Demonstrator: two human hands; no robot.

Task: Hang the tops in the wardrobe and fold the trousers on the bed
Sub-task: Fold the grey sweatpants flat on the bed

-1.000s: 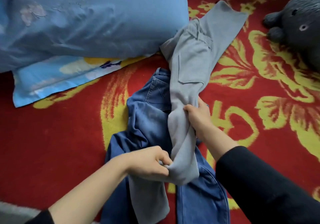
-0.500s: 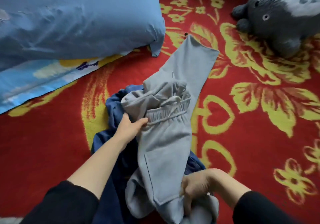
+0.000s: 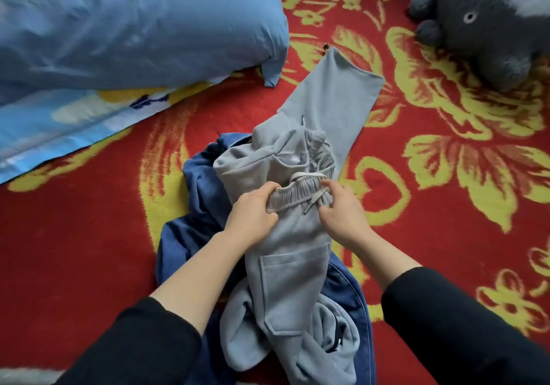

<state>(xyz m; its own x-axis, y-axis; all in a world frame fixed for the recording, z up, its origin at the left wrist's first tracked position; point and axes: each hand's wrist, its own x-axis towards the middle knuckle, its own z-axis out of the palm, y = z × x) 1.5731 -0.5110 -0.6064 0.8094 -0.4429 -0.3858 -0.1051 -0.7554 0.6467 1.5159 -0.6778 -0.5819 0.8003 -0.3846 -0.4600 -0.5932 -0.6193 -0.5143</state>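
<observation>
Grey sweat trousers lie bunched on the red and yellow bed cover, partly on top of crumpled blue jeans. One grey leg stretches away toward the upper right. My left hand grips the elastic waistband at its left end. My right hand pinches the waistband at its right end, beside the drawstring. A patch pocket faces up below my hands. The lower part of the trousers is rumpled near my sleeves.
A large blue pillow lies at the upper left on a light blue patterned pillow. A grey plush toy sits at the upper right. Bare bed cover spreads to the right of the trousers.
Both hands have moved onto the waistband: the left slid down from the bunched top, the right came up from the lower part of the trousers. The view came closer.
</observation>
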